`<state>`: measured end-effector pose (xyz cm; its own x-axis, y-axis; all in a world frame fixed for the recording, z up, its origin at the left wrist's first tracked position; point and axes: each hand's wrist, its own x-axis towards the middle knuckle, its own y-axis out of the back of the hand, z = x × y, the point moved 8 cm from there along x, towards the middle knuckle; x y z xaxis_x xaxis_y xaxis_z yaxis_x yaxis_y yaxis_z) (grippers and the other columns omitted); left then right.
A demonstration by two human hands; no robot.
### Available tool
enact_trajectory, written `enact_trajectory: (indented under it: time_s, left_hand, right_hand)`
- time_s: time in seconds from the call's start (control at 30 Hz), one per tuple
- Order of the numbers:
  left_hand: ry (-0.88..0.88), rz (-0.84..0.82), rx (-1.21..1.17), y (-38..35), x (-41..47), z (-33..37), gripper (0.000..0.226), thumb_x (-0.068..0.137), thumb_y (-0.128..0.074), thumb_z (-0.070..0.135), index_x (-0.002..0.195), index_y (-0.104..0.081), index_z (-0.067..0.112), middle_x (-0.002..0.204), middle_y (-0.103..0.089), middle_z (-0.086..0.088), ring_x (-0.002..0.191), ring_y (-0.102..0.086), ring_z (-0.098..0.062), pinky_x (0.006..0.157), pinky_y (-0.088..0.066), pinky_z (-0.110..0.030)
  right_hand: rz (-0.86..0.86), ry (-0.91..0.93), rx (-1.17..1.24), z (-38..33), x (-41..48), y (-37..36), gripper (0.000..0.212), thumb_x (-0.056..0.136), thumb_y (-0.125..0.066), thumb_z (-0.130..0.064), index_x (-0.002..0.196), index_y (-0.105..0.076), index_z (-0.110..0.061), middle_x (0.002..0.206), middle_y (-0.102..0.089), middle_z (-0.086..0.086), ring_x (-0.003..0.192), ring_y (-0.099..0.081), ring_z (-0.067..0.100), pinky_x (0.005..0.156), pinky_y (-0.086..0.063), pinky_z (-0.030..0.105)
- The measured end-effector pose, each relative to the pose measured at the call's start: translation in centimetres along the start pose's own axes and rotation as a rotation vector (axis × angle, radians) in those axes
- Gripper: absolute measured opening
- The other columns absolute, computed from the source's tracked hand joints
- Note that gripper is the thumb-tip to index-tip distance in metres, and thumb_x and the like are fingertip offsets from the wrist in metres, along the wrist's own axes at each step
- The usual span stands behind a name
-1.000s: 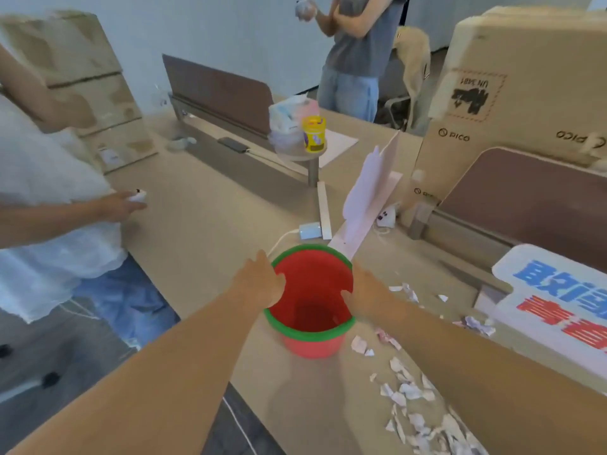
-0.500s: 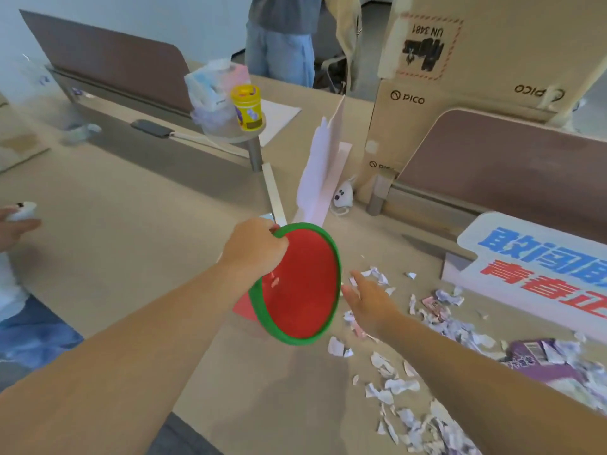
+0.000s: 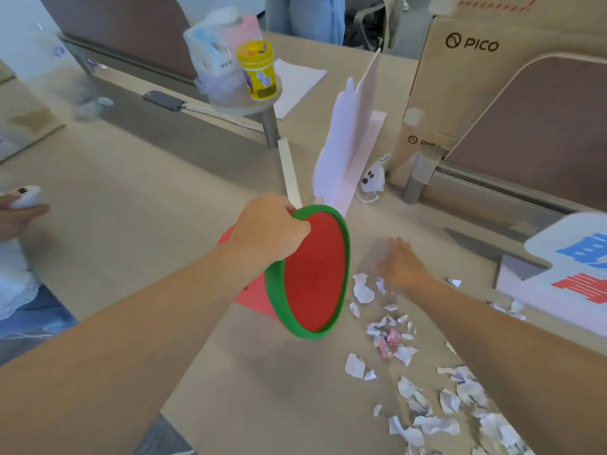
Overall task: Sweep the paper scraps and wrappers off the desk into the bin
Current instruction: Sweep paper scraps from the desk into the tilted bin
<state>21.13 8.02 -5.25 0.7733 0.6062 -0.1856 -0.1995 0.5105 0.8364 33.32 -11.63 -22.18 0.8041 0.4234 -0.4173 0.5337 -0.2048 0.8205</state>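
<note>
Bin tipped and ready, scraps waiting on the desk

The left hand (image 3: 271, 229) gripped the green rim of the red bin (image 3: 312, 274), tilted on its side with the mouth facing the paper scraps (image 3: 391, 326) on the desk (image 3: 138, 231). The right hand (image 3: 402, 266) was open, fingers spread, blurry, just beyond the nearest scraps. I'd say keep the rim low against the desk and drag with a flat palm, catching the pink wrapper (image 3: 387, 343) too.

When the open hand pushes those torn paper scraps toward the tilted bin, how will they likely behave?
The scraps look thin, curled and torn, so probably very light and floppy, prone to scatter or flutter rather than slide together. They lie loose and spread apart on the desk, so the right hand likely needs several sweeps toward the bin, held tilted by the left hand.
</note>
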Motion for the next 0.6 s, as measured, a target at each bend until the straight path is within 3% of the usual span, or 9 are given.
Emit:
enact_trajectory:
  time_s: [0.13, 0.27, 0.33, 0.4, 0.47, 0.53, 0.6]
  left_hand:
    - [0.017, 0.009, 0.022, -0.2, 0.8, -0.5, 0.025, 0.073, -0.065, 0.02, 0.083, -0.074, -0.001, 0.082, -0.074, -0.02, 0.061, -0.05, -0.023, 0.055, -0.042, -0.036]
    - [0.024, 0.003, 0.028, -0.6, 0.8, -0.5, 0.026, 0.073, -0.066, 0.02, 0.087, -0.076, 0.0, 0.083, -0.075, -0.019, 0.062, -0.053, -0.023, 0.056, -0.044, -0.036]
    - [0.02, -0.005, 0.027, -0.9, 0.7, -0.3, 0.028, 0.073, -0.066, 0.02, 0.088, -0.076, -0.001, 0.082, -0.074, -0.02, 0.062, -0.052, -0.022, 0.055, -0.043, -0.035]
    - [0.02, -0.014, 0.028, -1.2, 0.3, -0.2, 0.029, 0.072, -0.066, 0.02, 0.09, -0.077, 0.0, 0.077, -0.07, -0.02, 0.061, -0.051, -0.021, 0.055, -0.04, -0.032]
    - [0.021, -0.044, 0.063, -1.6, -0.1, -0.1, 0.027, 0.071, -0.067, 0.02, 0.085, -0.076, 0.001, 0.07, -0.067, -0.018, 0.059, -0.051, -0.022, 0.054, -0.039, -0.03]
    - [0.033, -0.073, 0.117, -1.8, -0.4, -0.2, 0.019, 0.069, -0.067, 0.022, 0.073, -0.071, 0.003, 0.058, -0.059, -0.009, 0.053, -0.049, -0.022, 0.048, -0.035, -0.026]
    - [0.044, -0.082, 0.159, -1.9, -0.8, -0.5, 0.018, 0.068, -0.068, 0.024, 0.062, -0.058, 0.01, 0.051, -0.05, 0.001, 0.048, -0.046, -0.019, 0.047, -0.03, -0.024]
  right_hand:
    - [-0.064, 0.066, -0.002, -1.6, -0.5, -3.6, 0.046, 0.094, -0.039, -0.025, 0.137, -0.029, -0.01, 0.149, -0.017, 0.016, 0.135, -0.025, 0.033, 0.106, -0.033, 0.041]
    - [-0.067, 0.219, -0.078, -2.6, -2.8, -6.2, 0.055, 0.092, -0.027, -0.039, 0.141, -0.021, -0.015, 0.151, -0.005, 0.012, 0.14, -0.013, 0.029, 0.108, -0.03, 0.041]
    - [-0.067, 0.294, -0.121, -2.3, -4.3, -7.3, 0.06, 0.093, -0.022, -0.042, 0.145, -0.016, -0.012, 0.155, -0.003, 0.012, 0.143, -0.006, 0.026, 0.114, -0.022, 0.043]
    - [-0.081, 0.342, -0.173, -1.3, -6.4, -8.3, 0.065, 0.093, -0.002, -0.048, 0.147, -0.01, -0.012, 0.158, 0.0, 0.009, 0.145, -0.001, 0.024, 0.119, -0.008, 0.038]
    - [-0.05, 0.39, -0.229, 0.2, -9.0, -8.4, 0.082, 0.086, 0.017, -0.052, 0.146, -0.018, -0.008, 0.156, -0.014, 0.01, 0.144, -0.015, 0.027, 0.118, -0.005, 0.032]
    - [-0.039, 0.371, -0.351, 2.5, -11.3, -8.4, 0.067, 0.096, 0.006, -0.041, 0.139, -0.033, -0.008, 0.146, -0.039, 0.009, 0.135, -0.032, 0.027, 0.113, -0.008, 0.03]
    - [-0.019, 0.322, -0.387, 4.1, -12.8, -8.2, 0.055, 0.098, -0.004, -0.036, 0.135, -0.038, -0.013, 0.139, -0.05, 0.006, 0.128, -0.046, 0.023, 0.108, -0.013, 0.031]
